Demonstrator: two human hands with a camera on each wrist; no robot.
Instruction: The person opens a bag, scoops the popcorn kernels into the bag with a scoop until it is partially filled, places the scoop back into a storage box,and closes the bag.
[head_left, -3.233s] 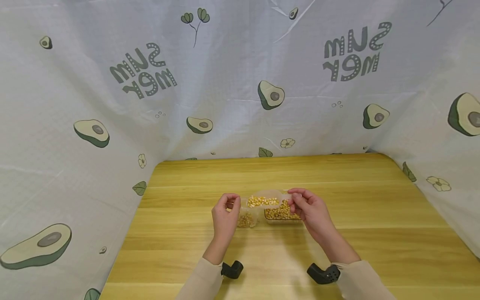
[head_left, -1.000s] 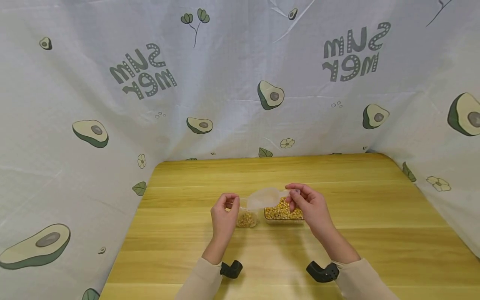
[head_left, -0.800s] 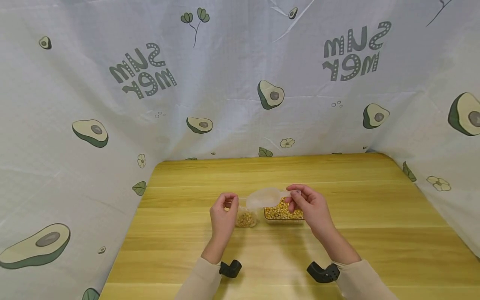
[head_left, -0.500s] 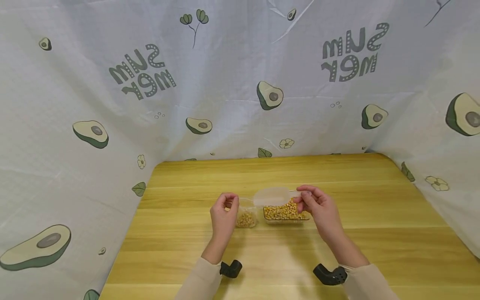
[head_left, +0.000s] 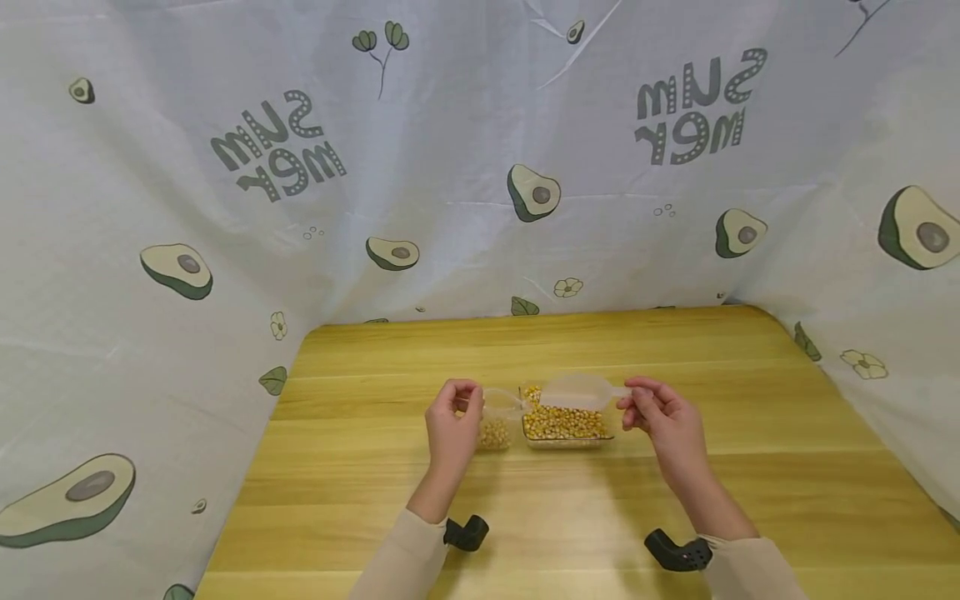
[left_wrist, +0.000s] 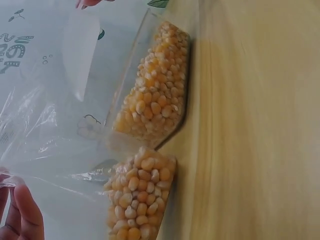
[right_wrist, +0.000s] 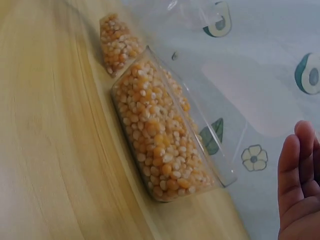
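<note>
My left hand [head_left: 453, 429] pinches the upper edge of a clear plastic bag [left_wrist: 50, 165], which stands on the table with corn kernels [left_wrist: 137, 195] in its bottom. Just right of the bag stands a clear rectangular box [head_left: 566, 443], heaped with more yellow kernels [right_wrist: 160, 135]. My right hand [head_left: 671, 425] grips the thin handle of a translucent white scoop [head_left: 577, 392]. The scoop hangs level over the box, its mouth towards the bag, and no kernels show in it. In the left wrist view the scoop [left_wrist: 82, 55] is clear of the box.
Wooden table [head_left: 360, 500] under the bag and box. A pale curtain [head_left: 450, 125] printed with avocados hangs behind and at both sides. Black wrist cameras [head_left: 467, 533] sit at the cuffs of both beige sleeves.
Kernels lay in the scoop at first; it then tipped towards the bag and none show in it now. My right hand has drawn it right, over the box. The left hand stays at the bag.
</note>
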